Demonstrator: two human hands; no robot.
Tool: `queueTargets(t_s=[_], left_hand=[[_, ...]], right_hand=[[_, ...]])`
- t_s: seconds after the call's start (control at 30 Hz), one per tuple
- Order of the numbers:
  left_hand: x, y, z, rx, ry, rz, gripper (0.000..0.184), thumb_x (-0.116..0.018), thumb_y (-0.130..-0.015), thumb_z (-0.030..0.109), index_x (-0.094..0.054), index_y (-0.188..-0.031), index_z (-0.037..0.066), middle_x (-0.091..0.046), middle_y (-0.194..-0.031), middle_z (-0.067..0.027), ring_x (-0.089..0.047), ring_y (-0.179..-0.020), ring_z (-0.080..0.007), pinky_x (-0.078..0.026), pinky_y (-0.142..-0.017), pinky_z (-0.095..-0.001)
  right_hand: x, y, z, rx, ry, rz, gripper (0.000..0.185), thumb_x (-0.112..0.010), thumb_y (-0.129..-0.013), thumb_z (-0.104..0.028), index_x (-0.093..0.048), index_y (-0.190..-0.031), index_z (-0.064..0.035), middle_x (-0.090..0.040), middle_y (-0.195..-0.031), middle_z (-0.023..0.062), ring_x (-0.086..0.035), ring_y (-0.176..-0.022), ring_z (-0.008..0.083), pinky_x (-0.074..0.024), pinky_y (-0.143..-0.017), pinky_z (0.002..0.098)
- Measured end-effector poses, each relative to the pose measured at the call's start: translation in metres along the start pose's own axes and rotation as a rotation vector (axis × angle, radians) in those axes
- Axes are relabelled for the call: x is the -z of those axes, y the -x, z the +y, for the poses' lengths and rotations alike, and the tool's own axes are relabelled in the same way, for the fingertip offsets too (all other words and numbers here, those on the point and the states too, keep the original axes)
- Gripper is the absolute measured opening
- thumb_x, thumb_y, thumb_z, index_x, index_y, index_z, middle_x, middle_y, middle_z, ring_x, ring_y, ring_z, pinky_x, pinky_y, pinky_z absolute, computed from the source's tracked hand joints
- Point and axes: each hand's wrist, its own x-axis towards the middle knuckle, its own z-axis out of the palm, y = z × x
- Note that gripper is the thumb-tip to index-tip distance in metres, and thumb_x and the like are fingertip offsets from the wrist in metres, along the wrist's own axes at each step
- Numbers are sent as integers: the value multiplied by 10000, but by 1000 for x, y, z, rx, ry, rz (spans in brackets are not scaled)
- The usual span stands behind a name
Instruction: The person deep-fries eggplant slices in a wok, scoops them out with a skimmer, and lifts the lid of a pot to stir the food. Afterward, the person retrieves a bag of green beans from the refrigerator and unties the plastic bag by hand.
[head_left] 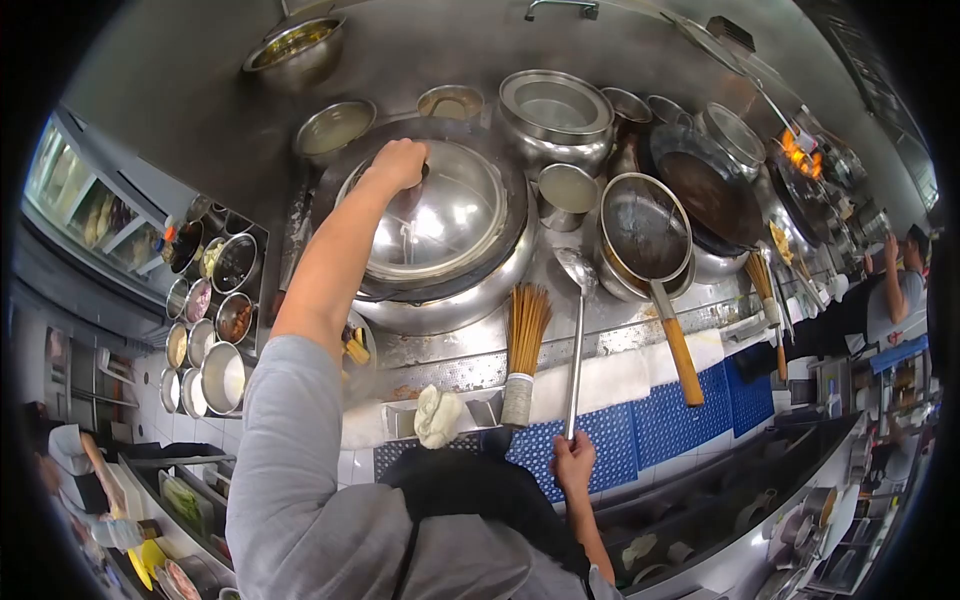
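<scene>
1. Fingers of the left hand (400, 165) are curled closed around the mostly hidden knob of a domed lid (445, 225), set over a wok (518, 195).
2. Right of the lid, a ladle (579, 340) is gripped by its handle in the closed fingers of the right hand (573, 462).
3. Nearer the body than the lid, a stiff-bristled brush (527, 335) is seen.

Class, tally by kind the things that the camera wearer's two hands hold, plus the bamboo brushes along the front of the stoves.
Lid, in the left hand: 1
Ladle, in the right hand: 1
Bamboo brushes: 2
Total: 4
</scene>
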Motion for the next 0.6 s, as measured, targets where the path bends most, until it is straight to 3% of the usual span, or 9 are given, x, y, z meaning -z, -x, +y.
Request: queueTargets(t_s=[0.07,0.13,0.23,0.3,0.33,0.4,0.47,0.53,0.6], left_hand=[[-7,4,-3,14,19,20,269,-668,-778,88,-714,-1043,92,-690,-1054,-216,-654,-1048,-376,-515,-921,-459],[4,14,4,92,89,-61,413,-652,-807,129,-653,-1220,140,-573,-1299,-249,-554,-1206,-388,-446,-1019,-464],[18,50,11,85,193,105,590,-684,-849,251,-504,-1408,190,-421,-1466,-238,-442,-1322,-405,-370,-1114,-459],[21,86,6,19,248,304,502,-665,-867,230,-555,-1343,113,-526,-1369,-188,-498,-1260,-381,-403,-1071,-457],[31,113,4,-20,259,388,426,-665,-865,207,-602,-1267,79,-600,-1241,-163,-580,-1144,-356,-450,-1007,-456],[51,182,-5,94,346,383,385,-669,-844,173,-628,-1212,65,-630,-1140,-167,-602,-1079,-367,-471,-962,-451],[58,252,-20,151,432,514,329,-686,-818,141,-647,-1131,46,-641,-1039,-160,-631,-985,-349,-506,-875,-447],[65,332,-42,393,477,577,252,-707,-806,104,-637,-1038,37,-647,-924,-107,-652,-846,-252,-532,-754,-378],[60,417,-76,630,490,712,182,-717,-814,98,-627,-956,27,-633,-809,-69,-629,-745,-172,-514,-680,-322]], right_hand=[[0,10,-43,-119,-141,-69,164,-680,-875,-132,-589,-839,-1,-562,-605,35,-531,-426,112,-407,-377,284],[13,0,-46,-10,223,-134,201,-701,-854,-157,-594,-800,5,-596,-619,77,-580,-476,158,-452,-441,329],[27,-18,-61,139,565,-271,247,-705,-837,-219,-628,-802,13,-643,-669,147,-638,-585,260,-493,-566,392],[33,-24,-83,241,716,-366,291,-698,-831,-269,-660,-823,19,-673,-711,196,-671,-669,339,-511,-659,432],[36,-24,-108,313,855,-450,294,-670,-841,-278,-694,-885,11,-692,-760,209,-674,-686,356,-510,-661,435],[52,-48,-89,488,1090,-552,320,-656,-839,-303,-699,-860,14,-689,-761,208,-670,-644,335,-507,-647,436],[56,-58,-114,482,1000,-637,254,-667,-866,-236,-650,-823,14,-660,-664,158,-629,-532,258,-496,-549,388],[55,-81,-108,570,794,-587,200,-669,-889,-183,-590,-797,-23,-611,-608,97,-574,-480,180,-464,-481,325],[27,-72,-134,464,502,-579,197,-661,-913,-126,-523,-785,-67,-557,-573,37,-515,-450,106,-420,-427,254]])
